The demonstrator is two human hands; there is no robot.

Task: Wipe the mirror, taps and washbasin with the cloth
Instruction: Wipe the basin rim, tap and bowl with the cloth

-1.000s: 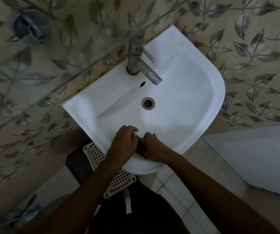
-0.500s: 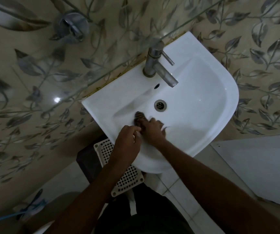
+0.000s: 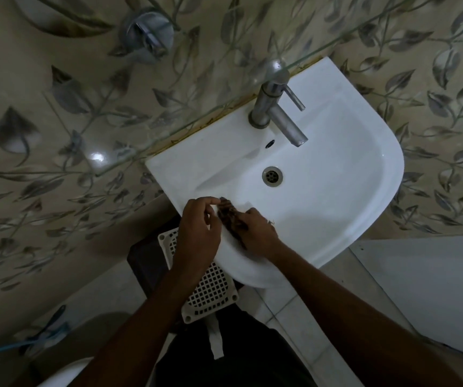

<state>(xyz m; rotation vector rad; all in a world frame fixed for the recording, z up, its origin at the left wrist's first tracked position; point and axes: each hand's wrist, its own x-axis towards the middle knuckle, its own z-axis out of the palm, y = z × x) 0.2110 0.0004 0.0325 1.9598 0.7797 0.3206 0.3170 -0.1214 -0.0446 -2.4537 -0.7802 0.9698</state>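
A white corner washbasin (image 3: 350, 174) is fixed to a leaf-patterned wall, with a steel tap (image 3: 277, 113) at its back and a drain (image 3: 272, 176) in the bowl. A small dark patterned cloth (image 3: 228, 215) lies on the basin's front left rim. My right hand (image 3: 255, 233) holds the cloth against the rim. My left hand (image 3: 199, 230) is beside it, its curled fingers pinching the cloth's upper end. No mirror is in view.
A glass shelf edge (image 3: 224, 101) runs diagonally above the basin. A second wall tap (image 3: 148, 33) sits at upper left. A white perforated plastic grille (image 3: 210, 289) and a dark box (image 3: 143, 261) stand under the basin. A blue hose (image 3: 4, 349) lies lower left.
The cloth has come into view between my hands on the front rim. The camera view has shifted, so the basin now sits further right and lower.
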